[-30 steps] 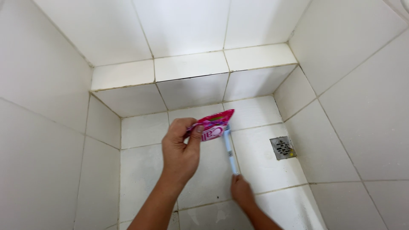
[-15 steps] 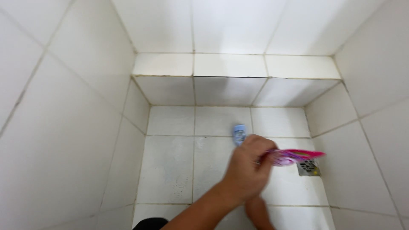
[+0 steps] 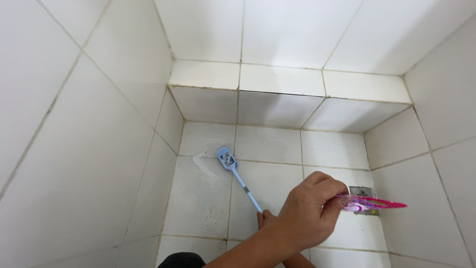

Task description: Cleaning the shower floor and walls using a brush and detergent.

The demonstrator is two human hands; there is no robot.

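1. From my remote seat I read the left hand (image 3: 310,213) as clenched; its fingers (image 3: 329,191) pinch one end of a flat pink sachet (image 3: 369,202), which juts out level to the right of them, above the floor; held flat like that it probably keeps its contents in.
2. The left forearm crosses over the right hand (image 3: 266,218), so I see only a little of the right one, just below and left of the left knuckles; what shows is wrapped round the near end of a blue brush (image 3: 239,179), so I take it as grasping the handle.
3. The brush runs up and to the left, away from those fingers; its small rectangular head lies on the white floor tile (image 3: 198,208), at the far end of the reach; a grip at the very end of the handle seems to me the way to get that reach.
4. Touching the left side of the brush head is a patch of white powder or foam (image 3: 203,164); I cannot tell which.
5. A square floor drain (image 3: 360,190) sits just beyond the left fingers, partly hidden under the sachet.
6. Farther off, a tiled ledge (image 3: 277,79) runs along the back wall; white tiled walls close in on both sides.
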